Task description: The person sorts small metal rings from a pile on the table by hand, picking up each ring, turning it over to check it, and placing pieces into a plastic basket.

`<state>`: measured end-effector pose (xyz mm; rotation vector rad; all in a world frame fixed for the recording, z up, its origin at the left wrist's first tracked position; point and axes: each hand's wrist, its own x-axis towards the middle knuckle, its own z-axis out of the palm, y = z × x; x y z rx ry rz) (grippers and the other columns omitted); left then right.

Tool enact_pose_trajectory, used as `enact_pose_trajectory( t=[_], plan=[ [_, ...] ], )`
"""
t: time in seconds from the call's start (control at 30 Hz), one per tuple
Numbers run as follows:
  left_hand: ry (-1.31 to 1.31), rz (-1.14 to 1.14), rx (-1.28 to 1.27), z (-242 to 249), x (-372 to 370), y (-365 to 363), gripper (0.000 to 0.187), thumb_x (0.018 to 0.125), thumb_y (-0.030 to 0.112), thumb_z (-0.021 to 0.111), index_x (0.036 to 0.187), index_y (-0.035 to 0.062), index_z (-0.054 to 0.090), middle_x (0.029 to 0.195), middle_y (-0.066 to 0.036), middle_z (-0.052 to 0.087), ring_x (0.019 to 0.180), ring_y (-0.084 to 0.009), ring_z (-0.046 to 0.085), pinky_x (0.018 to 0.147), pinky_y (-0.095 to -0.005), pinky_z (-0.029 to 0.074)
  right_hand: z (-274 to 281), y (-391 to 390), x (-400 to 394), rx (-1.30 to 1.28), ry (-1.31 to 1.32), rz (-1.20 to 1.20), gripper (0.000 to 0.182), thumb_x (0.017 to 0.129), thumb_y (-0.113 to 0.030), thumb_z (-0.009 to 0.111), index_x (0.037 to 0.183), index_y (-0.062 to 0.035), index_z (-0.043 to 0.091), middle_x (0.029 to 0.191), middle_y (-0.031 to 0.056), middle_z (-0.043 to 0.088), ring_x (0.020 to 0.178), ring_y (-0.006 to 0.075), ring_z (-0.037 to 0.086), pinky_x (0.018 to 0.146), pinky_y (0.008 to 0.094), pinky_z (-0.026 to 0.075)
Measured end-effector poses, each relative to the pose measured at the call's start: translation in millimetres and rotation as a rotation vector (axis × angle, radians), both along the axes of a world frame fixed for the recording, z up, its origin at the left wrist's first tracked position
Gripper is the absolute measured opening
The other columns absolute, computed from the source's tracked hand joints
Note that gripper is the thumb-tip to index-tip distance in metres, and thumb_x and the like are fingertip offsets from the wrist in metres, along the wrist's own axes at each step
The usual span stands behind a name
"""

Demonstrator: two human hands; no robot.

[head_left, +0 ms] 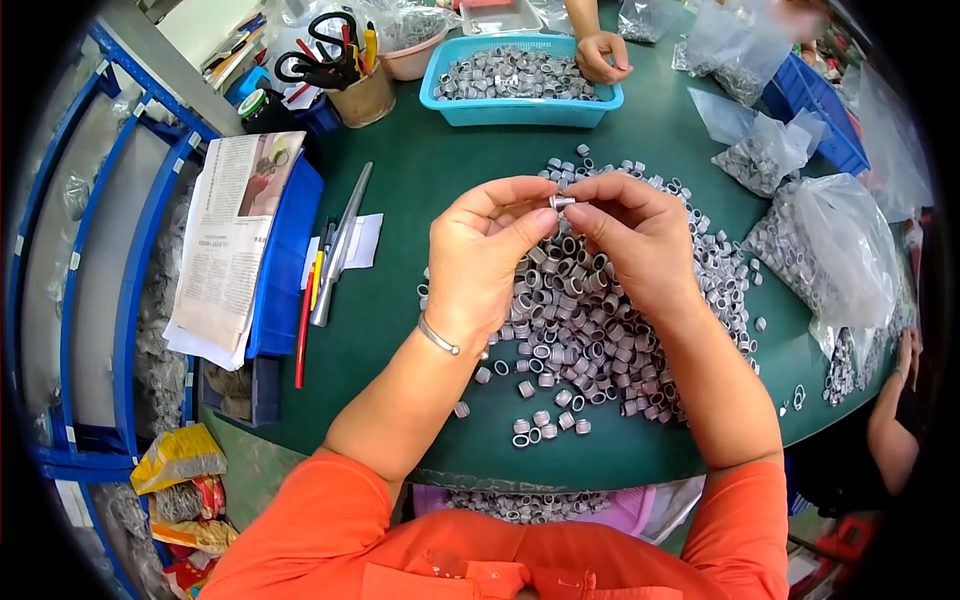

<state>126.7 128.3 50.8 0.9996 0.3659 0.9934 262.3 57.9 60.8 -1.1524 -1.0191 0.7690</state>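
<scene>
A small silvery metal part [562,202] is pinched between my two hands, above the middle of the table. My left hand [490,235] grips its left side with thumb and forefinger. On its right side, the thumb and forefinger of my right hand [635,232] are closed on it too. Below and around both hands spreads a big loose pile of short grey metal rings [590,320]. Several stray rings [548,428] lie nearer the table's front edge. Fingers cover part of the piece, so its exact kind cannot be told.
A turquoise basket [520,115] of grey rings stands ahead, with another person's hand [603,57] at it. Bags of parts [825,250] line the right side. Left are a newspaper [235,220], a blue bin [290,255], pens and a pen pot [365,97]. A pink tub [640,508] sits below the edge.
</scene>
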Motion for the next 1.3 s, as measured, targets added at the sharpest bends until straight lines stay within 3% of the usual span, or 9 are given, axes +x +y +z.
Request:
enact_pose_trajectory(
  t=[0.57, 0.67, 0.73, 0.77, 0.8, 0.9, 0.93, 1.1, 1.3],
  plan=[
    [0.064, -0.023, -0.063, 0.2, 1.0, -2.4, 0.018, 0.084, 0.001, 0.064, 0.100, -0.0059, 0.062, 0.092, -0.011, 0.066, 0.078, -0.0134, 0.063, 0.073, -0.0234, 0.053, -3.5, -0.4, 4.5, -0.046, 0.075, 0.023, 0.014, 0.083, -0.002, 0.064, 0.097, 0.0014, 0.065, 0.085, 0.0043, 0.066, 0.070, 0.0066, 0.058, 0.059, 0.0187, 0.046],
    [0.235, 0.069, 0.016, 3.7, 1.2, -0.5, 0.015, 0.084, 0.003, 0.063, 0.097, -0.0035, 0.063, 0.089, -0.010, 0.066, 0.078, -0.0192, 0.064, 0.073, -0.0276, 0.052, -2.1, -2.7, 10.3, -0.074, 0.117, 0.057, 0.014, 0.084, -0.003, 0.064, 0.098, 0.0014, 0.064, 0.084, 0.0040, 0.065, 0.069, 0.0065, 0.057, 0.058, 0.0192, 0.046],
    [0.755, 0.302, 0.911, -8.3, -3.7, 9.2, 0.019, 0.082, 0.008, 0.065, 0.098, -0.0014, 0.063, 0.095, -0.011, 0.064, 0.081, -0.0211, 0.064, 0.071, -0.0295, 0.052, -1.0, -4.0, 14.2, -0.092, 0.110, 0.069, 0.014, 0.084, -0.003, 0.063, 0.098, 0.0015, 0.064, 0.083, 0.0040, 0.064, 0.069, 0.0067, 0.057, 0.057, 0.0196, 0.046],
    [0.821, 0.346, 1.101, -11.1, -4.8, 10.0, 0.023, 0.078, 0.013, 0.067, 0.097, -0.0004, 0.062, 0.099, -0.013, 0.061, 0.091, -0.0293, 0.060, 0.080, -0.0355, 0.048, -1.4, -3.2, 16.2, -0.077, 0.217, 0.076, 0.014, 0.085, -0.004, 0.063, 0.098, 0.0016, 0.063, 0.083, 0.0040, 0.063, 0.069, 0.0072, 0.057, 0.057, 0.0198, 0.047],
    [0.813, 0.291, 1.104, -15.4, -4.6, 6.3, 0.030, 0.078, 0.017, 0.068, 0.101, -0.0007, 0.061, 0.108, -0.017, 0.058, 0.100, -0.0354, 0.055, 0.089, -0.0384, 0.044, -1.8, -1.9, 19.5, -0.062, 0.319, 0.082, 0.014, 0.086, -0.006, 0.062, 0.098, 0.0017, 0.062, 0.083, 0.0041, 0.062, 0.068, 0.0076, 0.057, 0.056, 0.0200, 0.047],
    [0.927, 0.127, 1.158, -33.0, -0.1, -2.3, 0.046, 0.081, 0.028, 0.065, 0.115, 0.0000, 0.055, 0.122, -0.019, 0.050, 0.112, -0.0359, 0.048, 0.097, -0.0406, 0.036, 2.3, 8.1, 46.0, -0.037, 0.436, 0.072, 0.014, 0.091, -0.014, 0.058, 0.095, -0.0003, 0.059, 0.080, 0.0039, 0.059, 0.065, 0.0092, 0.055, 0.054, 0.0204, 0.045],
    [0.965, 0.114, 1.159, -37.9, 2.6, -4.7, 0.048, 0.083, 0.030, 0.063, 0.119, 0.0002, 0.052, 0.124, -0.019, 0.048, 0.116, -0.0361, 0.045, 0.101, -0.0463, 0.030, 2.7, 12.8, 61.3, -0.030, 0.453, 0.068, 0.015, 0.091, -0.015, 0.058, 0.094, -0.0007, 0.058, 0.080, 0.0038, 0.059, 0.064, 0.0091, 0.054, 0.053, 0.0204, 0.045],
    [1.095, 0.153, 1.174, -38.9, 9.5, -15.2, 0.051, 0.085, 0.027, 0.059, 0.125, -0.0005, 0.045, 0.131, -0.019, 0.043, 0.122, -0.0343, 0.040, 0.100, -0.0591, 0.024, 16.5, 45.2, 124.5, -0.114, 0.276, -0.207, 0.012, 0.090, -0.015, 0.059, 0.092, -0.0034, 0.058, 0.076, 0.0018, 0.059, 0.061, 0.0086, 0.053, 0.052, 0.0206, 0.043],
    [1.118, 0.149, 1.145, -40.1, 10.9, -19.4, 0.053, 0.086, 0.026, 0.056, 0.128, -0.0010, 0.040, 0.134, -0.019, 0.039, 0.127, -0.0343, 0.035, 0.103, -0.0597, 0.019, 18.3, 83.2, 179.5, -0.186, -0.007, -0.449, 0.009, 0.087, -0.012, 0.061, 0.086, -0.0034, 0.060, 0.071, 0.0013, 0.058, 0.057, 0.0102, 0.053, 0.050, 0.0237, 0.043]
  ],
)
